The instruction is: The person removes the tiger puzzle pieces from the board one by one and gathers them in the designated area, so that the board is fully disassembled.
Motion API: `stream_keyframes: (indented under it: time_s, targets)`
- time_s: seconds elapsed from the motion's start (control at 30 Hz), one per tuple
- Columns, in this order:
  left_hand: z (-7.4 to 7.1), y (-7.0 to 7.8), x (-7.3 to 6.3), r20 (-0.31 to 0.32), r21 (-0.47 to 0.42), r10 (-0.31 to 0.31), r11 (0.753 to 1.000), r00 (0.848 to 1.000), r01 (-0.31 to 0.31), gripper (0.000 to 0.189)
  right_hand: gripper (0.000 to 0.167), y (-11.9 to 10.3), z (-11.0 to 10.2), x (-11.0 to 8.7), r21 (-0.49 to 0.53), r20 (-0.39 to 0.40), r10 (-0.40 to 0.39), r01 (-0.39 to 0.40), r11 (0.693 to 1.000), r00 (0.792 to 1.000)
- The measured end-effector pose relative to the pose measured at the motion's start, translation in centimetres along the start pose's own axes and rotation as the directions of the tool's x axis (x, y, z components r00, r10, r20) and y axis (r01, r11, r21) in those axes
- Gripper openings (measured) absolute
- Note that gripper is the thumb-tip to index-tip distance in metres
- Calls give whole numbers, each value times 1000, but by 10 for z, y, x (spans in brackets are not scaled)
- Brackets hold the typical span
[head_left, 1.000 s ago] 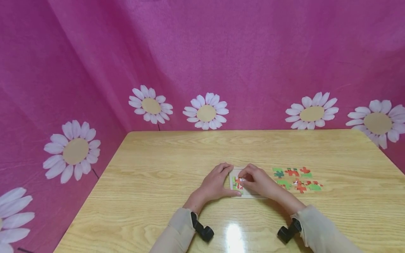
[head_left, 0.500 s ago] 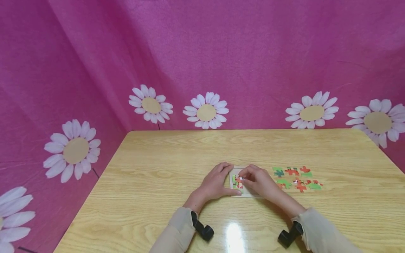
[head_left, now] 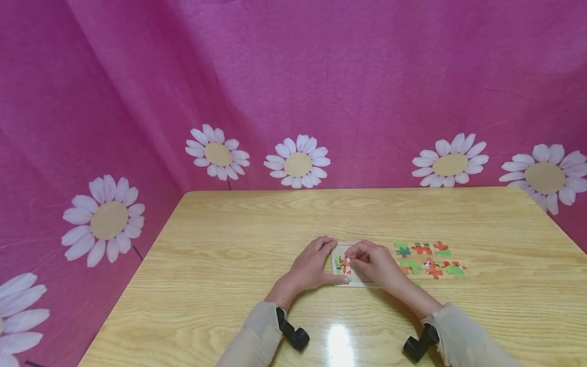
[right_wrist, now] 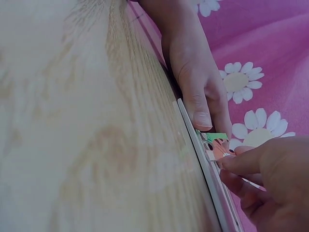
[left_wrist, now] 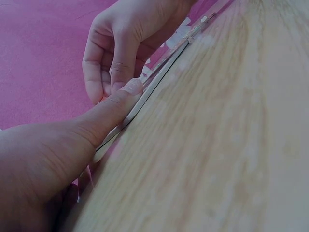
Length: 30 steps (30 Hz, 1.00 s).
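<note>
In the head view, a shallow light puzzle tray [head_left: 340,250] lies on the table with a few green and red pieces at its left end. My left hand [head_left: 313,265] grips that end, fingers at the far corner and the thumb on the near rim. With thumb and fingertips, my right hand [head_left: 376,260] pinches an orange-and-white jigsaw piece [right_wrist: 221,149] over the tray, beside green pieces [right_wrist: 215,136]. The right wrist view shows the left thumb [right_wrist: 200,116] close to these pieces. Fingers partly hide the held piece, and the right hand covers much of the tray.
Right of the tray, loose jigsaw pieces lie in two rows, among them a green one [head_left: 403,250], a red one [head_left: 422,248] and a red-and-green one [head_left: 454,268]. Another green piece [head_left: 416,282] peeks out beside the right forearm. A pink flowered curtain [head_left: 367,92] hangs behind the wooden table [head_left: 229,229].
Both hands stay almost in place. The right fingers shift the pinched jigsaw piece slightly over the tray's left part. The left hand keeps its hold on the tray.
</note>
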<state>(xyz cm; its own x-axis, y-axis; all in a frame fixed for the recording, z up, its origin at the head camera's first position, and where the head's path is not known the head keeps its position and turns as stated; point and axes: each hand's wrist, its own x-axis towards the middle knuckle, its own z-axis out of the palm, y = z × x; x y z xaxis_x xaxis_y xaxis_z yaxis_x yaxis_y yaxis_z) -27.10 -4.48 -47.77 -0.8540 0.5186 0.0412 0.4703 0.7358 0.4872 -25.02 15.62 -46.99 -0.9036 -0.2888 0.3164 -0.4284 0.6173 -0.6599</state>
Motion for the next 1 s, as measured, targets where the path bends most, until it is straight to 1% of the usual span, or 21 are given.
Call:
stream_keyframes:
  time_s: [0.27, 0.33, 0.63, 1.0]
  targets:
    - [-1, 0, 0, -2, 16, 17, 1000, 1000, -17, 93, 15, -2, -1, 0, -10, -14, -47, 47, 999, 999]
    - [-1, 0, 0, -2, 13, 16, 1000, 1000, -16, 93, 15, -2, -1, 0, -3, -17, -49, 49, 999, 999]
    - [1, -1, 1, 11, 10, -4, 1000, 1000, 4, 94, 12, 2, -2, -3, 75, 4, 28, -28, 997, 1000]
    - [0, 0, 0, 16, 18, -2, 1000, 1000, 2, 94, 14, 8, -10, -8, 112, -4, 56, -56, 992, 998]
